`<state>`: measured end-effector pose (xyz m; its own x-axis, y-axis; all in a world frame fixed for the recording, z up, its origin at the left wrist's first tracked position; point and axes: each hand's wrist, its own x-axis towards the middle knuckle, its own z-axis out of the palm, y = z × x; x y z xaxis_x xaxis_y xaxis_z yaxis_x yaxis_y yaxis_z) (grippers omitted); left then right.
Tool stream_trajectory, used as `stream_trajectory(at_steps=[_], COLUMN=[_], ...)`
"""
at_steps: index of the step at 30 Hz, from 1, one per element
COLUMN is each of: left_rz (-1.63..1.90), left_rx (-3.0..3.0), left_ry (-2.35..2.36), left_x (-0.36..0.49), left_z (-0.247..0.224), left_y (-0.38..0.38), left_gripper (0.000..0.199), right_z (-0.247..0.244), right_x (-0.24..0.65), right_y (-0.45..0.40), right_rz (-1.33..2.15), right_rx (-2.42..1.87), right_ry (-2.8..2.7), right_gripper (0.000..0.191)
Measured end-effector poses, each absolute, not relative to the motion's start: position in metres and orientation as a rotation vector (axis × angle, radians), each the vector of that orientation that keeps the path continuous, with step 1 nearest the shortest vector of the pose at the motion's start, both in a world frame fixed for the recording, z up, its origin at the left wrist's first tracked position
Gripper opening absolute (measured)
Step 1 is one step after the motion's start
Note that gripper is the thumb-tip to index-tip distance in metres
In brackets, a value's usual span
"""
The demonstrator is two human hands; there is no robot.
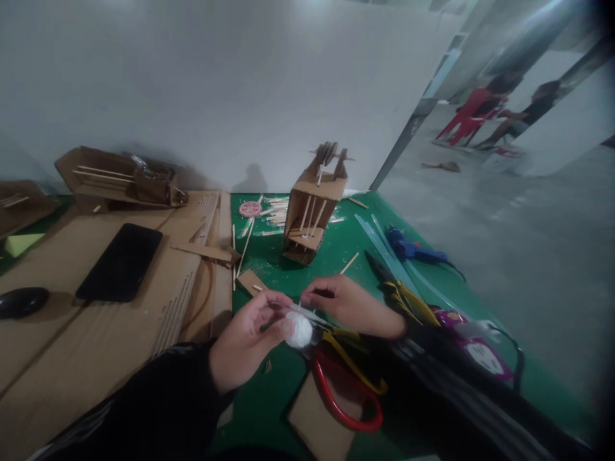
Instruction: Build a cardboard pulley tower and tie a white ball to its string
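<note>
My left hand [250,336] is closed on a ball of white string [298,330], with its thumb against the ball's left side. Just right of it, my right hand [353,304] has its thumb and fingers pinched together; whatever lies between them is too small to name. Under and beside the ball are red-handled scissors [346,419] and a tool with yellow handles [350,365]. Beyond my hands a cardboard frame [310,214] stands upright, with sticks inside and round discs on top.
Wooden sticks [277,211] and a red-and-white round piece [250,209] lie at the back. A blue glue gun [418,248] and pliers [408,298] lie right. Left are a black phone [120,262], a mouse [23,302] and a cardboard model [120,179]. Two people sit far back right.
</note>
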<state>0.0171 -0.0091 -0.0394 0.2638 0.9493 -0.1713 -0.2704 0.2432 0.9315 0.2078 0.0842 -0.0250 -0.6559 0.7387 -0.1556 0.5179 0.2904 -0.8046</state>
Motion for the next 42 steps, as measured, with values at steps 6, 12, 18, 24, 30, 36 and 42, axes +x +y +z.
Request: stream_trajectory(at_steps=[6,12,18,24,30,36,42], left_rz=[0.873,1.008,1.137,1.211,1.231,1.061,1.046], left_rx=[0.996,1.064,0.950,0.741,0.764,0.879,0.964], left_ry=[1.035,1.048,1.128,0.968,0.939,0.982,1.056], left_x=[0.018,0.019,0.018,0.019,0.017,0.020,0.020], left_z=[-0.047,-0.052,-0.045,-0.045,-0.043,-0.047,-0.054], left_y=[-0.010,-0.004,-0.003,-0.007,-0.008,-0.007,-0.004], left_gripper=[0.028,0.026,0.026,0.036,0.029,0.033,0.028], right_z=[-0.009,0.017,0.018,-0.012,-0.035,-0.032,-0.009], right_x=[0.202,0.193,0.189,0.184,0.194,0.199,0.195], right_y=[0.080,0.049,0.013,0.008,0.047,0.079,0.071], right_rz=[1.130,0.988,0.981,1.154,1.313,1.211,1.132], right_rx=[-1.157,-1.137,-1.057,-1.012,-1.071,-1.179,-1.209], right_ry=[-2.374,-2.401,-2.384,-2.353,-2.257,-2.322,-2.304], right_gripper=[0.023,0.019,0.022,0.028,0.021,0.024,0.024])
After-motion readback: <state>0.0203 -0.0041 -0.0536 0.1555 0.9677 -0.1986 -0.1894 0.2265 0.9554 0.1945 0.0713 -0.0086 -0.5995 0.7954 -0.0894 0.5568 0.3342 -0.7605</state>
